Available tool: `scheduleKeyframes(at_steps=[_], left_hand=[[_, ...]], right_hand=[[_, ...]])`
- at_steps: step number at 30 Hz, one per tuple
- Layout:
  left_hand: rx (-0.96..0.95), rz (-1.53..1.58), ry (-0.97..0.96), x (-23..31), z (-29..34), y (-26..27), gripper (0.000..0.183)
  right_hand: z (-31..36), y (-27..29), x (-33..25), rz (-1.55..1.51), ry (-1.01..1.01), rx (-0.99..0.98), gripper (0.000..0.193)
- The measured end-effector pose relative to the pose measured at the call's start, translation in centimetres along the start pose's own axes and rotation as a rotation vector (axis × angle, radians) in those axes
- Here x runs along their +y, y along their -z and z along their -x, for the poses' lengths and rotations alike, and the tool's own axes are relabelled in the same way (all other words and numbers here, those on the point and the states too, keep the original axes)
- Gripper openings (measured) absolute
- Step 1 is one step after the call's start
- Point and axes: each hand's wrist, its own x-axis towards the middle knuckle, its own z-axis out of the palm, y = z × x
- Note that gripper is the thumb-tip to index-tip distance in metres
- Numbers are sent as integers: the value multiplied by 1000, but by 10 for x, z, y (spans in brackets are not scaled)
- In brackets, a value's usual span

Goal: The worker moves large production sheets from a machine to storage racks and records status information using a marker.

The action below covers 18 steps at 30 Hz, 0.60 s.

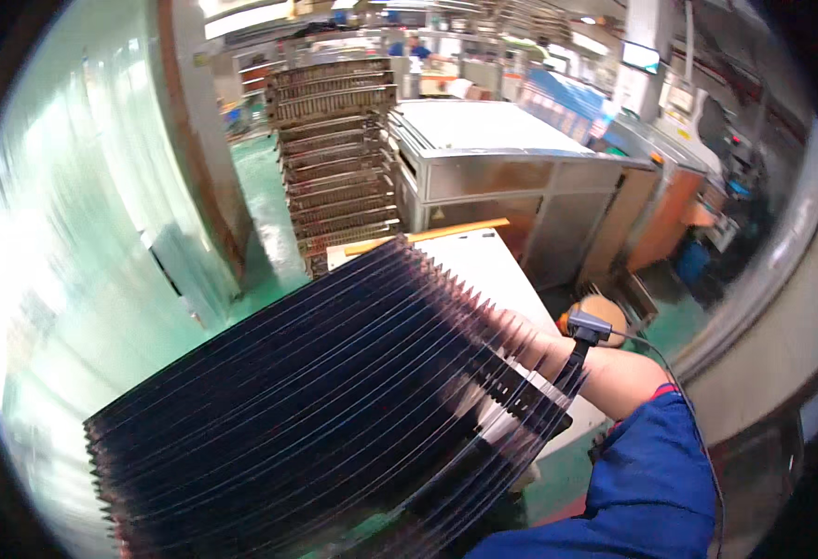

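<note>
A large, dark stack of thin, closely spaced sheets or slats (269,401) fills the lower left and middle, tilted, with toothed edges on its left and right sides. My right hand (513,328) is at the toothed right edge and appears to hold the stack there; the slat ends partly cover it, and its fingertips are hidden. A black strap with a small grey device sits on my right wrist, and a blue sleeve (647,466) covers the arm. Below the stack's right part shows a black notched bar (521,396). My left hand does not show.
A white tabletop (474,256) with a yellow strip (428,236) lies beyond the stack. Farther back stand a tall pile of brown slatted racks (334,168) and a metal-sided machine (493,177). A translucent curtain (64,233) hangs at left, blurred; a round stool (603,315) stands at right.
</note>
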Motion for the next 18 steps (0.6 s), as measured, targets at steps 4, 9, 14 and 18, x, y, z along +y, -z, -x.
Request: scheduleKeyframes(at_steps=[4,9,14,18], left_hand=[[-14,-28,-7,4,-113,36,33],[19,-2,-44,-2,-235,111,32],[81,178,-142,-52,-293,244,32],[-121,327,-162,-80,-346,268,32]], right_hand=[[9,-173,9,331,9,430,23],[-101,-239,66,651,55,368,39],[-208,-296,96,657,-33,260,39],[-303,-277,138,499,259,123,22]])
